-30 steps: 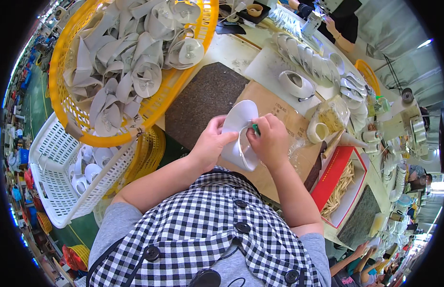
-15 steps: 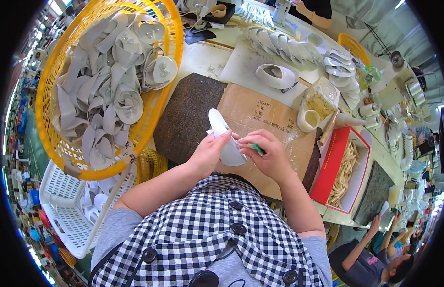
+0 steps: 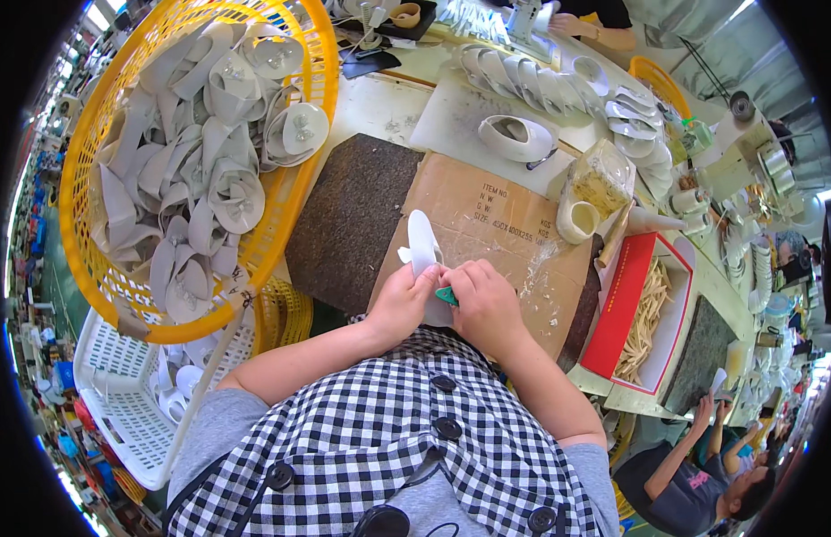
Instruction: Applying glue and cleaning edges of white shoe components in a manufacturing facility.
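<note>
Left hand (image 3: pixel 399 304) is gripping the lower end of a white shoe insole (image 3: pixel 422 243); that end is hidden behind the fingers, w/ the rest sticking up & away over the cardboard sheet (image 3: pixel 514 233). Right hand (image 3: pixel 485 304), touching the left, is closing round a small green tool (image 3: pixel 447 296), mostly covered, so exact kind is hard to tell. Far left, a yellow basket (image 3: pixel 294 192) is holding more grey-white pieces; right, a red box (image 3: pixel 623 300) w/ pale sticks.
</note>
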The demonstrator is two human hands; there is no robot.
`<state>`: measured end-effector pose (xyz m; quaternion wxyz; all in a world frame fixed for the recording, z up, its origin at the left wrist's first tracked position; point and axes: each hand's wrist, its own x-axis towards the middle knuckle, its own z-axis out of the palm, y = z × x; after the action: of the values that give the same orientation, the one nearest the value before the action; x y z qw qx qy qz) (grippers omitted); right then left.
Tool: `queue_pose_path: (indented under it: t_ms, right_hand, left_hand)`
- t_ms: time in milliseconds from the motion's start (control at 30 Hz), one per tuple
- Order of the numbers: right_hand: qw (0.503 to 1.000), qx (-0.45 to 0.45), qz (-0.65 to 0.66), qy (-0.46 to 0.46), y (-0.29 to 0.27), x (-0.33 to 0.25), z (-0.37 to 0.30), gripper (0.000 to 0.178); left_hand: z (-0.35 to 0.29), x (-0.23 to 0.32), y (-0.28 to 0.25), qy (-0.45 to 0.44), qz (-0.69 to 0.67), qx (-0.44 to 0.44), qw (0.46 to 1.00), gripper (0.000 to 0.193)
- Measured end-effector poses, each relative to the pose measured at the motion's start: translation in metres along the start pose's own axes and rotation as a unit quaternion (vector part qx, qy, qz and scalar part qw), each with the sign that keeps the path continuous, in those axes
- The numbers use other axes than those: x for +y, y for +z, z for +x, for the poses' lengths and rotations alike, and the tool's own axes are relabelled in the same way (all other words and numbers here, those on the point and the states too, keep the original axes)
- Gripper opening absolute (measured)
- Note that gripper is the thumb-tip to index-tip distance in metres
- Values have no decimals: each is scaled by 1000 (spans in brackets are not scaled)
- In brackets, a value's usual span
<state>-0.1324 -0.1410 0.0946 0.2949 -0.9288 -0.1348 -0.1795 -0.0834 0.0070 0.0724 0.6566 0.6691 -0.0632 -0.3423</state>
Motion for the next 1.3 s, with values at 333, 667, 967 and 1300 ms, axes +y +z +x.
queue_pose_path:
  t_ms: [333, 667, 967, 1300]
  right_hand:
    - [727, -148, 491, 455, 18, 17, -10, 19]
    - [822, -82, 386, 409, 6, 33, -5, 30]
    - [893, 259, 98, 355, -95, 168, -54, 39]
    - [851, 194, 95, 479, -98, 211, -45, 44]
  left_hand:
    - [-17, 2, 6, 102, 166, 36, 980, 27]
    - [-21, 0, 2, 84, 134, 34, 987, 28]
    - [-17, 6, -5, -63, -176, -12, 982, 42]
    - [-6, 26, -11, -106, -302, -103, 942, 52]
